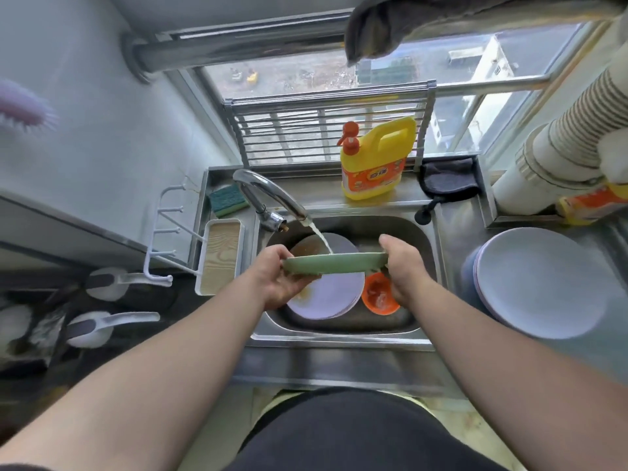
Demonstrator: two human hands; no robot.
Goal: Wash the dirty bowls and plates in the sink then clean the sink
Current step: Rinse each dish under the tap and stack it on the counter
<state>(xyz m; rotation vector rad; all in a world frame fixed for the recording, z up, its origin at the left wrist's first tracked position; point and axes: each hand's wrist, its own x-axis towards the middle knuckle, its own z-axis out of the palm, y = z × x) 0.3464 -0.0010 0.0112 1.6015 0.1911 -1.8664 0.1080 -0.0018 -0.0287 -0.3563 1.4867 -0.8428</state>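
Observation:
A green plate [334,264] is held nearly level over the steel sink [343,329], under the water running from the tap [268,193]. My left hand [277,278] grips its left rim and my right hand [404,266] grips its right rim. Below it in the basin lie stacked lilac plates [326,297], the top one smeared brown at its far edge, and an orange bowl [379,295] with food residue. Part of the basin is hidden by the green plate and my hands.
A stack of pale plates [537,283] sits on the counter to the right. A yellow detergent bottle [373,159], a green sponge [228,198] and a dark cloth [448,178] stand behind the sink. A white tray [221,256] lies left, and white scoops [112,321] further left.

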